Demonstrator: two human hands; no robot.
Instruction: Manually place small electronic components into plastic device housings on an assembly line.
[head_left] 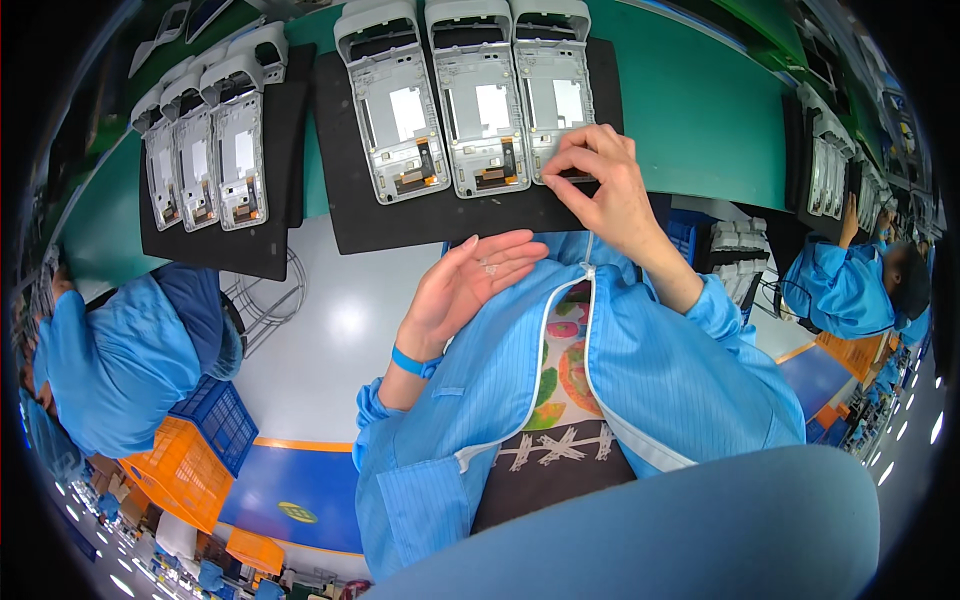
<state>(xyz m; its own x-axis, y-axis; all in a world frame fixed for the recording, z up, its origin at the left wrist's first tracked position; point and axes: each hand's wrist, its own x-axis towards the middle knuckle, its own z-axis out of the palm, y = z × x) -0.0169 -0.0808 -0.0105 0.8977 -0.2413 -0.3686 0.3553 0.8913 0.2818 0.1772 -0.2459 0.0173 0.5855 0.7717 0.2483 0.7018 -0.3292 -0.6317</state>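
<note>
Three grey-white plastic device housings stand side by side on a black mat (400,226), their open insides facing up: a left housing (382,150), a middle housing (468,140) and a right housing (545,110). The left and middle ones show a dark and orange flex cable near the lower end. My right hand (612,190) is over the right housing's lower end, thumb and forefinger pinched together; whatever they hold is too small to make out. My left hand (470,275) lies palm up below the mat, fingers stretched out, with tiny clear pieces (490,268) resting on it.
On the left, another black mat (225,245) bears several similar housings (238,160). The green bench (710,130) extends right, toward more housings (828,165). Co-workers in blue sit at both sides. An orange crate (178,470) and a blue crate (222,425) stand at lower left.
</note>
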